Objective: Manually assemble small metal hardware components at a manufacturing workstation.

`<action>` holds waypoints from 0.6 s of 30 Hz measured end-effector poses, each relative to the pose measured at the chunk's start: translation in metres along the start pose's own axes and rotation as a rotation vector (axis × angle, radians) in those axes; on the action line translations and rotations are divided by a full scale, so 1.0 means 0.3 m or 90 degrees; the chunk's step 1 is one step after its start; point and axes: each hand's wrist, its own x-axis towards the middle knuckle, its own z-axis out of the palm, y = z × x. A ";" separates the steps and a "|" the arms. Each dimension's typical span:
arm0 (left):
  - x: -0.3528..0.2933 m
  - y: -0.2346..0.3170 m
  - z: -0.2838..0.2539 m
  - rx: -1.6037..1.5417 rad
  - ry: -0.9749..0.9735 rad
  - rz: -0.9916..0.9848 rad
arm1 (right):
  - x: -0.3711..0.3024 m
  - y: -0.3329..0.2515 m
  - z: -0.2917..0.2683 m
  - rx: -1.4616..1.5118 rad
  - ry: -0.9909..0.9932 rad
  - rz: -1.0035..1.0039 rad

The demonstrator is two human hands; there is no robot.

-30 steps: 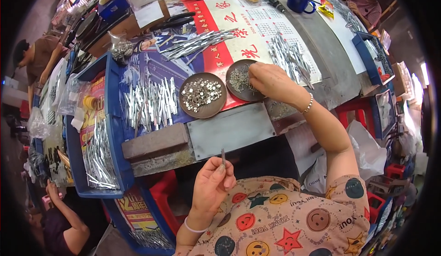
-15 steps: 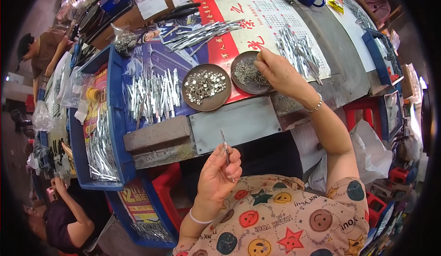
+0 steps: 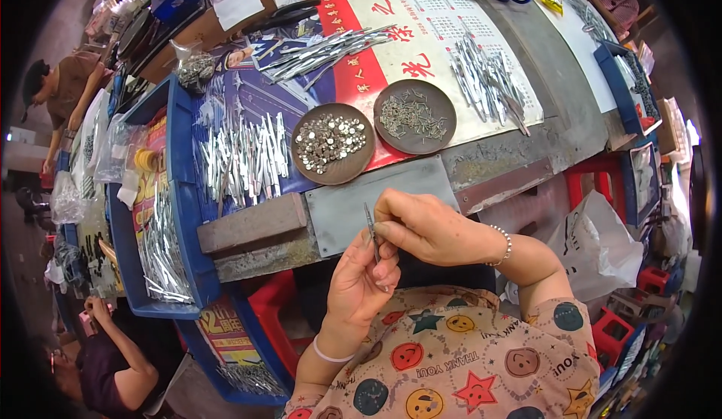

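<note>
Two bare hands meet just above the lap, below the near edge of the grey metal work plate [image 3: 383,201]. Left hand [image 3: 361,287], fingers curled, pinches a thin, dark metal strip [image 3: 371,232] held roughly upright. Right hand [image 3: 425,227], wearing a pearl-bead bracelet [image 3: 505,244], closes thumb and forefinger on the strip's middle; whether a second small part sits between those fingertips cannot be told.

On the bench beyond stand two round brown dishes: the left dish [image 3: 332,144] holds shiny silver studs, the right dish [image 3: 414,116] holds short grey pins. A spread of bright metal blades [image 3: 244,159] lies left of the dishes, another heap [image 3: 487,80] to the right on a red-and-white printed calendar sheet [image 3: 421,35].

Risks, as judged: the strip is slender and gripped only by fingertips, so a slight twist could let it slip and drop into the lap or between bench and knees. Any small part being fitted would be lost as easily. The strip's pointed upper end stands close to the right fingers and could prick them.
</note>
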 end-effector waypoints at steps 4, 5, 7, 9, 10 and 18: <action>0.002 -0.001 -0.001 -0.004 0.002 0.003 | 0.005 0.003 0.004 -0.040 0.016 -0.020; 0.003 -0.001 -0.001 -0.008 0.009 0.007 | 0.006 0.006 0.004 -0.054 0.022 -0.026; 0.002 -0.002 -0.008 -0.008 0.003 0.010 | 0.005 0.010 0.009 -0.069 0.035 -0.037; 0.002 -0.003 -0.010 -0.008 -0.002 0.012 | 0.005 0.020 0.015 -0.084 0.048 -0.048; 0.005 -0.005 -0.006 -0.011 0.007 0.015 | 0.006 0.028 0.018 -0.106 0.073 -0.083; 0.000 -0.025 0.013 0.190 0.009 0.150 | -0.013 0.038 0.057 -0.275 0.144 -0.190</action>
